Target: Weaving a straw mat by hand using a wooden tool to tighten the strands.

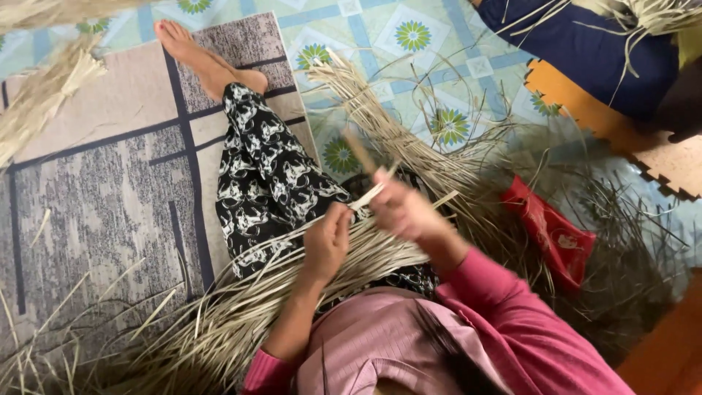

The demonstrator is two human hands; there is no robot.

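Now the left hand (327, 238) and the right hand (404, 210) each pinch one thin, pale dry leaf strip (368, 196) between them, above a big bundle of dry straw-coloured strips (292, 274) lying across the lap.

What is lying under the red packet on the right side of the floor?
The red packet rests on a tangle of dry straw strips, over patterned floor. What lies directly beneath the packet is covered; whether it touches the floor cannot be told.
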